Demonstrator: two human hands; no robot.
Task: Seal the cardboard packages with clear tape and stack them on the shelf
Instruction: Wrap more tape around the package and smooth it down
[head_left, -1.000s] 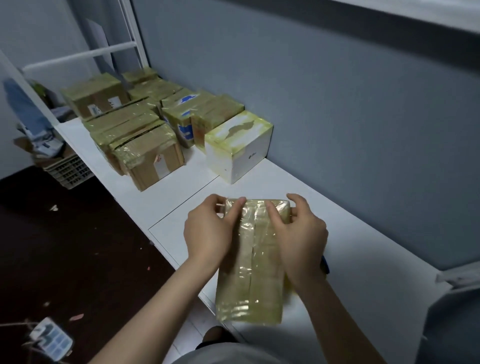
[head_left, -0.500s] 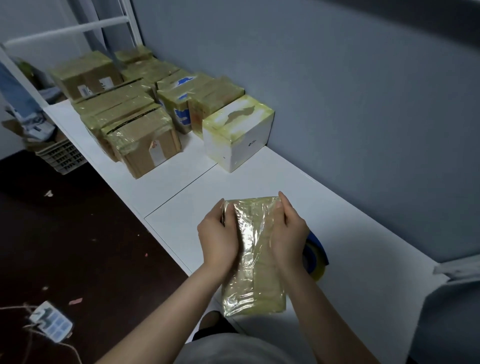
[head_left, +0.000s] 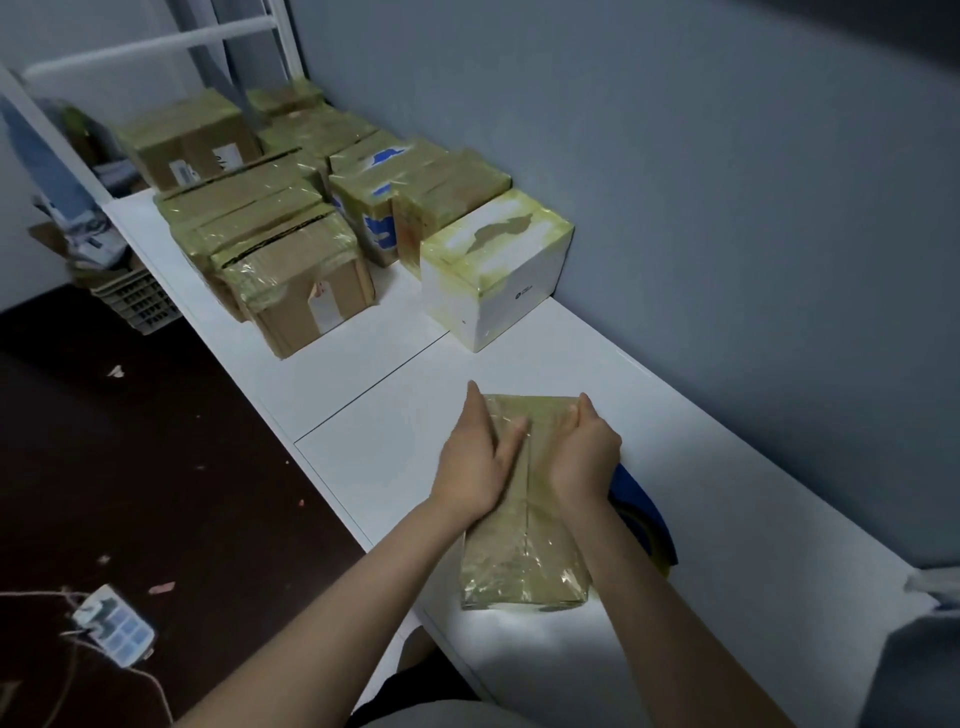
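Note:
A flat cardboard package (head_left: 524, 551) wrapped in shiny clear tape lies on the white shelf (head_left: 363, 441) in front of me. My left hand (head_left: 475, 465) lies along its left side, fingers straight on the edge and thumb across the top. My right hand (head_left: 584, 457) grips the far right corner with curled fingers. A tape roll with a blue core (head_left: 647, 519) sits just right of the package, partly hidden by my right wrist.
Several taped cardboard boxes (head_left: 291, 270) and a white taped box (head_left: 493, 270) stand in rows further along the shelf. The grey wall (head_left: 727, 208) borders the right. A dark floor (head_left: 130, 467) with a power strip (head_left: 111, 626) lies left.
Both hands slid from the package's top to its sides near the far end. The package lies lower and flatter on the shelf; the tape roll has come into view.

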